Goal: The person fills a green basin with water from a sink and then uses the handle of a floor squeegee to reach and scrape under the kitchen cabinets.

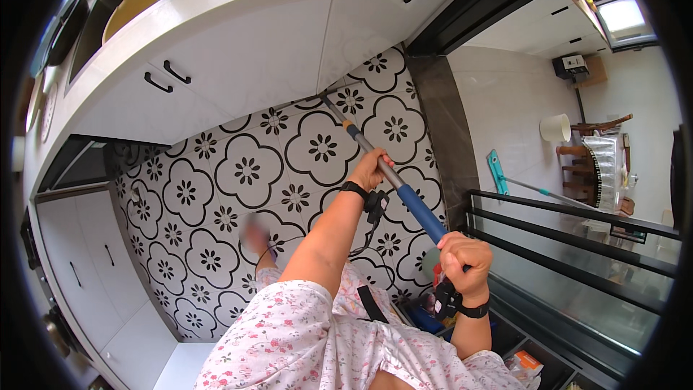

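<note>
Both hands grip a long pole (365,143) with grey metal and blue sections and a yellowish collar. It slants from the lower right up to the base of the white cabinets. My left hand (374,169) is wrapped around the grey middle part. Higher up the pole, at the end of its blue grip (419,211), my right hand (465,262) is closed in a fist. At the far end, a thin dark head (319,98) lies low against the cabinet base; most of it is hidden, so its kind is unclear.
White base cabinets (243,65) border the patterned tile floor (249,170). A dark threshold (446,119) and black-railed glass panel (568,249) are at right. Beyond lies a teal flat mop (497,173). Drawers or bins with packages (524,365) stand behind my right arm.
</note>
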`<state>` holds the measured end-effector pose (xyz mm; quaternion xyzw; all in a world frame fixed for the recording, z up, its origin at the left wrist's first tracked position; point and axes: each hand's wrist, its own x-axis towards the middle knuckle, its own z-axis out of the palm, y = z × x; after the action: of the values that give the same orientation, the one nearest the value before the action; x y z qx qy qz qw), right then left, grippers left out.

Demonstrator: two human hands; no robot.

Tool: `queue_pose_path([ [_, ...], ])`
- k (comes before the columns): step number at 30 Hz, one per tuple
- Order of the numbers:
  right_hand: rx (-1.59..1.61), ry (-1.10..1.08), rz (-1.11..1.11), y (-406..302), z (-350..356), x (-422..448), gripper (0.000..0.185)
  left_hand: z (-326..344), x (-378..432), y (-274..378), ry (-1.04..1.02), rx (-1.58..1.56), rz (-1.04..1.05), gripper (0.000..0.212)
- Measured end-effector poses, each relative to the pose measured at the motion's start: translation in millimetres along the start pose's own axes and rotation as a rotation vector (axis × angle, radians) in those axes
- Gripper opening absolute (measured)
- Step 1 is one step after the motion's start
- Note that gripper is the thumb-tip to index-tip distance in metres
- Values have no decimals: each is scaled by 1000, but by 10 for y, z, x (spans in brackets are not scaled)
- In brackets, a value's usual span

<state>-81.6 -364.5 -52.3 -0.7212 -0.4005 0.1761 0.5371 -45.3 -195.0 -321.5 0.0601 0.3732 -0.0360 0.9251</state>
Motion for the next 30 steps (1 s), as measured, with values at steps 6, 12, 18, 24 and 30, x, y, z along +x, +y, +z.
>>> queue_pose_path([
  [6, 80, 114, 91, -272, -132, -33, 32, -11, -234, -143, -13, 10, -40, 10],
  [12, 238, 140, 193, -485, -161, -133, 32, -413, -671, -258, 31, -108, -50, 10],
  [18, 290, 108, 196, -398, -14, -228, 31, -586, -1189, -109, 175, -103, -44, 12],
  [24, 177, 319, 112, -619, -285, -419, 33, -80, -1012, -478, -7, -15, -79, 16],
  [30, -59, 228, -36, -757, -344, -492, 22, 380, -640, -834, -117, 148, -128, 9],
])
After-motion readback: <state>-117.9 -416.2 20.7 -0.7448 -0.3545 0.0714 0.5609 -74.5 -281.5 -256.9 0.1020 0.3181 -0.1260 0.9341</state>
